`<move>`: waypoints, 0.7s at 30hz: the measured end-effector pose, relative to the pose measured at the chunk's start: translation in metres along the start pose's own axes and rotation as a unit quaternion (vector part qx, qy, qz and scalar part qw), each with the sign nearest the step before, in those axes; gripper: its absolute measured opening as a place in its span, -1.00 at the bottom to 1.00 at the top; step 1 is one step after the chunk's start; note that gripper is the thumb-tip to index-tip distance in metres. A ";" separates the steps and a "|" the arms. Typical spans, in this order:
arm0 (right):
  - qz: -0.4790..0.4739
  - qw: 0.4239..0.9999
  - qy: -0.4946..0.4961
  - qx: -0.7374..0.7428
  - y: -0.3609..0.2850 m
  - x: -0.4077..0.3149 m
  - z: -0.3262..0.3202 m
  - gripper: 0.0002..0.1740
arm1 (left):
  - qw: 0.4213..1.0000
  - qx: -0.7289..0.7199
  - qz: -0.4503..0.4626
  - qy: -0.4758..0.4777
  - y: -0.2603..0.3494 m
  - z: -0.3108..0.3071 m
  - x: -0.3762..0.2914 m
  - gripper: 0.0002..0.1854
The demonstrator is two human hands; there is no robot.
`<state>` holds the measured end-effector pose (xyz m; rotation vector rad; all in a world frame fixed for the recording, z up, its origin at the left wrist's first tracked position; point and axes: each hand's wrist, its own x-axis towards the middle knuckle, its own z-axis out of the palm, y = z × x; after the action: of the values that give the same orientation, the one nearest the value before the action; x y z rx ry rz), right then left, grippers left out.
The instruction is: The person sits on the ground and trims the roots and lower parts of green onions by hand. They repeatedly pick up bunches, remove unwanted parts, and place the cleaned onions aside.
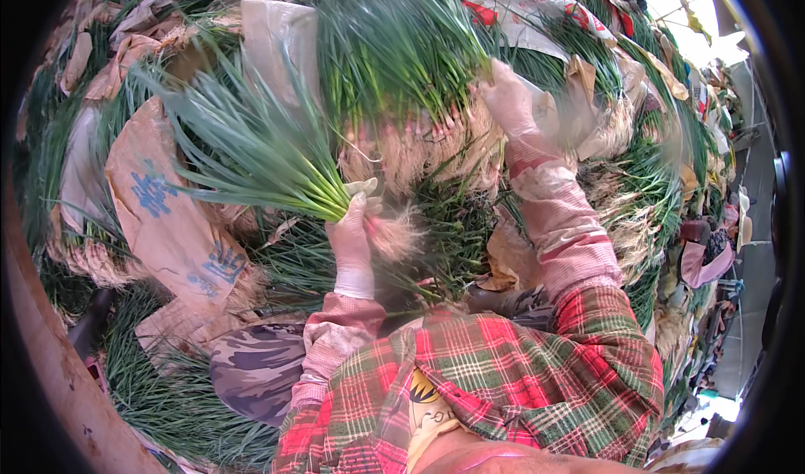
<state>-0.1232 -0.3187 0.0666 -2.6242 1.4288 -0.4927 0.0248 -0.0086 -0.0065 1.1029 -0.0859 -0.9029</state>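
Note:
In my left hand point(352, 235), which wears a pale thin glove, is a bunch of green onions point(277, 166); its long leaves fan to the upper left and its pinkish bulbs and pale roots point right. My right hand point(508, 99), gloved too, reaches to the right edge of a wide row of green onions point(402, 52) lying with their roots towards me. Its fingers are at the leaves and stems there, but whether they grip any is not plain. Loose green leaves point(440, 235) lie below the row, between my arms.
A brown paper sack point(170, 197) with blue writing lies over onions at the left. A whitish sheet point(280, 46) stands left of the row. A printed white sack point(534, 21) covers more onions at upper right. A curved rusty edge point(56, 361) runs along the lower left. People are at far right.

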 end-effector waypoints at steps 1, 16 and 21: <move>-0.016 0.999 -0.019 -0.043 -0.022 0.003 -0.012 -0.57 | 1.000 0.015 0.014 0.000 0.002 -0.004 -0.001 -0.78; -0.100 0.987 -0.060 0.108 -0.023 -0.050 0.018 -0.64 | 0.997 -0.038 -0.066 -0.025 -0.003 -0.008 -0.006 -0.74; -0.072 0.959 -0.255 -0.101 -0.053 -0.059 0.043 -0.59 | 0.994 -0.041 -0.096 -0.028 -0.019 -0.014 0.003 -0.73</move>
<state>-0.0967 -0.2426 0.0262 -2.7312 1.1735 0.3256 0.0220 -0.0033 -0.0295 1.0209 0.0129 -1.1001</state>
